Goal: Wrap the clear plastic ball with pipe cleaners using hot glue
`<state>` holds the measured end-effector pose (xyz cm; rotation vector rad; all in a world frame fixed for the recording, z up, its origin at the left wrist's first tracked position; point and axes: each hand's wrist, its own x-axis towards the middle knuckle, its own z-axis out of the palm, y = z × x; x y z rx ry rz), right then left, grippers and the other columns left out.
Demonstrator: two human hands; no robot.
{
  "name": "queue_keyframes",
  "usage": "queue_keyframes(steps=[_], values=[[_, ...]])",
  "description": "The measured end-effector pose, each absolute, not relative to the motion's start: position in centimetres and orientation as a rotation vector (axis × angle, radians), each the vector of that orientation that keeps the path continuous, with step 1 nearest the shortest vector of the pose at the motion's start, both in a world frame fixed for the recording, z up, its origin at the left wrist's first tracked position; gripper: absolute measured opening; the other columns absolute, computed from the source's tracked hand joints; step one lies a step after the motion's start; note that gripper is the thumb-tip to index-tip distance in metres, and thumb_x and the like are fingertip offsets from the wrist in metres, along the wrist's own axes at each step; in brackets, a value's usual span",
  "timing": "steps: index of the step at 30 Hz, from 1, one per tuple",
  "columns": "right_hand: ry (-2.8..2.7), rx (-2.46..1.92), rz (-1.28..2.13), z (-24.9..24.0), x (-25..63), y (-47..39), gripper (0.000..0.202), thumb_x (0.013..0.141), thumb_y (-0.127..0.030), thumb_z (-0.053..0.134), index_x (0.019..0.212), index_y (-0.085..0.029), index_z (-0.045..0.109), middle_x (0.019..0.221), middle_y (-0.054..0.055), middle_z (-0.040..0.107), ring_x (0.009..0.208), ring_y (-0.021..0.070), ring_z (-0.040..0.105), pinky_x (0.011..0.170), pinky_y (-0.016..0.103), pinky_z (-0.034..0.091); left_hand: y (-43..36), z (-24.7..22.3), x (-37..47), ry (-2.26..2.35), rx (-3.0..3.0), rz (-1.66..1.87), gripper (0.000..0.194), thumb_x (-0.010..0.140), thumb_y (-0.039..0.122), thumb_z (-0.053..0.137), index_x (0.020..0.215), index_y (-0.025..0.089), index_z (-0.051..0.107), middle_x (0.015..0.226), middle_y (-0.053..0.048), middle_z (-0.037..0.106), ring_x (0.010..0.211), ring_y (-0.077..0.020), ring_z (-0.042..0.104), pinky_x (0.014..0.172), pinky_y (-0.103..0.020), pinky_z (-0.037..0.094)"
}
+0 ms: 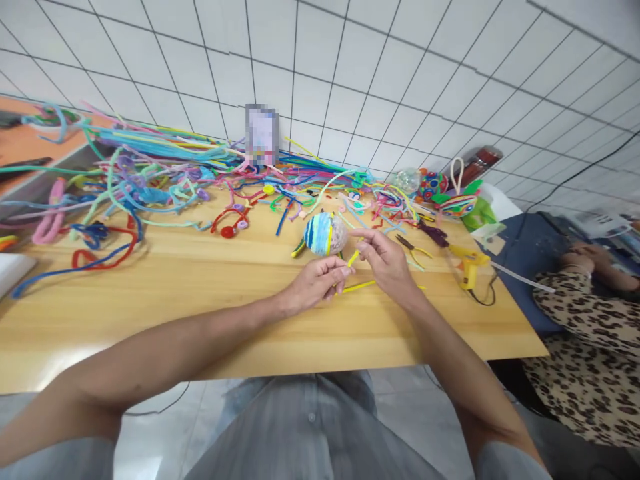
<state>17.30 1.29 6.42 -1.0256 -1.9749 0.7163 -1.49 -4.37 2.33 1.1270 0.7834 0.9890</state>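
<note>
A short yellow pipe cleaner [354, 257] runs between my two hands just in front of a ball. My left hand [323, 277] pinches its lower end, while the fingers of my right hand [383, 257] close on the upper end. The ball [320, 233] is partly wrapped in blue, white and yellow fuzzy strips; its right side looks clear or greyish. Dark and yellow pieces stick out at its base. Below my hands, another yellow pipe cleaner [360, 287] lies on the wooden table [225, 333].
Many coloured pipe cleaners [165, 153] crowd the back of the table. On the right are pliers [413, 247], a yellow glue gun [470, 267] with its cord, and decorated balls [433, 185]. A phone [262, 133] leans against the tiled wall. Another person [585, 333] sits at the right.
</note>
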Motion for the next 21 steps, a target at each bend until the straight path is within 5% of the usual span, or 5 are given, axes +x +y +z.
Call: queue_keyframes(steps=[21], values=[[-1.547, -1.023, 1.132, 3.8, 19.4, 0.3, 0.031, 0.081, -0.042, 0.080, 0.104, -0.021, 0.075, 0.077, -0.003, 0.065, 0.061, 0.0115, 0.056, 0.059, 0.027, 0.049, -5.0, 2.1, -0.6, 0.867, 1.105, 0.920, 0.044, 0.081, 0.057, 0.079, 0.090, 0.017, 0.062, 0.065, 0.003, 0.068, 0.046, -0.0071, 0.053, 0.046, -0.019, 0.039]])
